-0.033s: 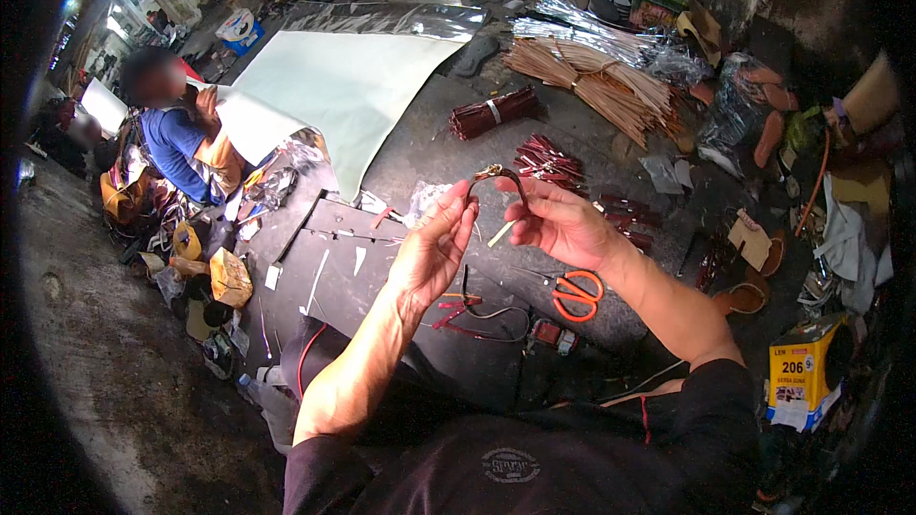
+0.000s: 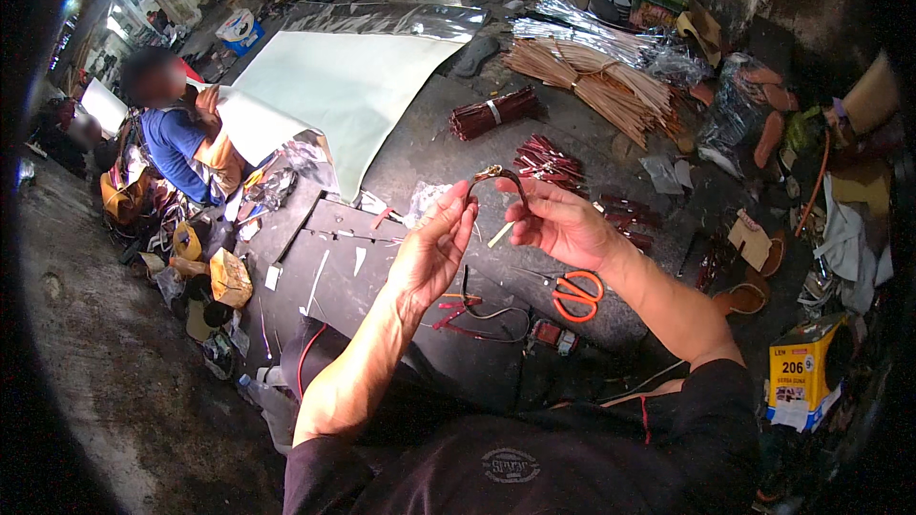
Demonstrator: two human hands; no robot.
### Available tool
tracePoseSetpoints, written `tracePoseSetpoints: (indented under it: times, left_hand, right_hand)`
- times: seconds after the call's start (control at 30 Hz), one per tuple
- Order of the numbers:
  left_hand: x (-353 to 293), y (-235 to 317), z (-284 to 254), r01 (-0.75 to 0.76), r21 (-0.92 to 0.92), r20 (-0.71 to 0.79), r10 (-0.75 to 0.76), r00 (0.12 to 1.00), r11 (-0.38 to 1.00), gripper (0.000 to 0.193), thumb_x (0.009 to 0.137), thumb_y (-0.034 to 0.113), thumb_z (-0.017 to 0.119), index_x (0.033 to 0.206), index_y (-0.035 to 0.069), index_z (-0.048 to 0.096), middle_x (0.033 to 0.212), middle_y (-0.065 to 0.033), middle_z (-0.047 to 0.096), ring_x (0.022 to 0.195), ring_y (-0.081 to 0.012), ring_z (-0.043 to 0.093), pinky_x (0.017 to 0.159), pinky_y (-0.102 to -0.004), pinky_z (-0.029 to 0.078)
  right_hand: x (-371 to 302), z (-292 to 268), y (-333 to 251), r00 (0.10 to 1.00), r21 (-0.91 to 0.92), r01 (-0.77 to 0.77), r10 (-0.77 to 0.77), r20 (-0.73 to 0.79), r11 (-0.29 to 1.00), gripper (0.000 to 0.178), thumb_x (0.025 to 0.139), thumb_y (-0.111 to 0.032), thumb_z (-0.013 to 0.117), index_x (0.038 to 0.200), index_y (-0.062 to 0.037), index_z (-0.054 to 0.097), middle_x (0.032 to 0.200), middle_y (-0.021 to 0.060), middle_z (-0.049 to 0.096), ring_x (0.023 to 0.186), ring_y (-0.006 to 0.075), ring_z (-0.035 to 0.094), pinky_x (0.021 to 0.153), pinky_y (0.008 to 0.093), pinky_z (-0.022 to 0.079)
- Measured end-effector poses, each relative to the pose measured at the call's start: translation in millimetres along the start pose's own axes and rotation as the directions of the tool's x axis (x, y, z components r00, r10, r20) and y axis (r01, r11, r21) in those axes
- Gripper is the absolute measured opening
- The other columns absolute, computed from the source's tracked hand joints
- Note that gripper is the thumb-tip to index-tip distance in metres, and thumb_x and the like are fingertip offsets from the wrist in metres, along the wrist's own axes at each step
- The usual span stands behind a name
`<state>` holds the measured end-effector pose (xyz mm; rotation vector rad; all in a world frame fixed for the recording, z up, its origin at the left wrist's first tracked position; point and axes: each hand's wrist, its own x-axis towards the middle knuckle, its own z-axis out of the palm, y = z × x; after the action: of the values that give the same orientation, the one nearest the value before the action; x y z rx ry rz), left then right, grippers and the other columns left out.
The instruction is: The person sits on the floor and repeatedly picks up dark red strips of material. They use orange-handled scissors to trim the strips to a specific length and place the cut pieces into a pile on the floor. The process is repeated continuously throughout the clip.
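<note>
My left hand (image 2: 434,246) and my right hand (image 2: 571,224) hold a dark brown strap (image 2: 515,185) between them. It bends upward in an arch, with a small gold-coloured buckle at its top. Each hand pinches one end between thumb and fingers. A pale narrow strip (image 2: 501,234) sticks out below my right fingertips; whether it joins the strap I cannot tell. Below my right hand lie scissors with orange handles (image 2: 577,297). Dark red straps (image 2: 458,316) lie on the dark work surface (image 2: 382,300) beneath my hands. Beyond them is a loose pile of glossy dark red straps (image 2: 551,162).
A tied dark red bundle (image 2: 494,113) and a tan strip bundle (image 2: 592,81) lie farther back. White sheet material (image 2: 334,76) spreads at the far left, where a co-worker in blue (image 2: 176,148) sits holding its edge. A yellow container (image 2: 809,372) stands at the right.
</note>
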<state>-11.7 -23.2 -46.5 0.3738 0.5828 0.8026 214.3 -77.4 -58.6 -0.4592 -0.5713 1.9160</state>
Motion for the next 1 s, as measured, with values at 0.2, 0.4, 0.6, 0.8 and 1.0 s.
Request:
tracePoseSetpoints:
  times: [0.2,0.4,0.6,0.8,1.0]
  left_hand:
    - [21.0,10.9,-11.1,-0.172,0.07,-0.096,0.178,0.979,0.983,0.041,0.095,0.023,0.065,0.128,0.0,0.057,0.127,-0.0062,0.059,0.112,-0.0152,0.059,0.1,-0.0254,0.048]
    - [0.7,5.8,12.6,-0.23,0.794,0.008,0.369,0.929,0.562,0.047,0.101,0.034,0.054,0.136,0.003,0.052,0.122,-0.0135,0.061,0.118,-0.0205,0.057,0.102,-0.0354,0.044]
    - [-1.8,-1.0,12.5,-0.235,0.868,0.108,0.296,0.949,0.437,0.037,0.1,0.025,0.057,0.128,0.0,0.058,0.125,-0.0112,0.061,0.116,-0.0193,0.058,0.1,-0.0353,0.046]
    - [-4.6,-6.1,22.0,-0.232,0.874,0.136,0.242,0.961,0.427,0.027,0.1,0.016,0.058,0.121,0.0,0.062,0.12,-0.0092,0.064,0.109,-0.0167,0.06,0.095,-0.0339,0.049]
    - [1.2,-10.6,13.0,-0.273,0.913,0.181,0.298,0.937,0.305,0.024,0.098,0.014,0.059,0.118,0.001,0.064,0.115,-0.0081,0.065,0.104,-0.0145,0.06,0.093,-0.0293,0.046]
  right_hand:
    - [-3.2,-11.0,-4.9,0.996,-0.48,0.023,-0.064,-0.069,0.877,0.035,0.101,-0.013,0.052,0.132,0.002,0.052,0.105,0.0135,0.068,0.091,0.018,0.068,0.084,0.033,0.057]
    - [-26.2,-49.1,-7.6,0.995,-0.914,-0.067,-0.047,-0.093,0.401,0.028,0.096,-0.017,0.06,0.117,0.0024,0.063,0.098,0.0094,0.072,0.087,0.0149,0.068,0.078,0.0302,0.054]
    - [-99.5,-138.5,-90.3,0.795,-0.931,-0.202,-0.504,-0.337,0.304,0.031,0.091,-0.018,0.064,0.118,-0.0017,0.067,0.102,0.0074,0.071,0.092,0.0136,0.066,0.082,0.03,0.053]
    - [-261.7,-241.3,-108.3,0.305,-0.82,-0.063,-0.771,-0.559,0.569,0.047,0.088,-0.013,0.068,0.13,0.0017,0.054,0.106,0.011,0.067,0.097,0.0161,0.066,0.085,0.029,0.054]
    - [-348.2,-306.9,-46.9,-0.055,-0.202,-0.954,-0.796,-0.603,0.219,0.045,0.085,-0.029,0.07,0.119,-0.001,0.063,0.113,0.0183,0.067,0.103,0.034,0.066,0.09,0.0422,0.05]
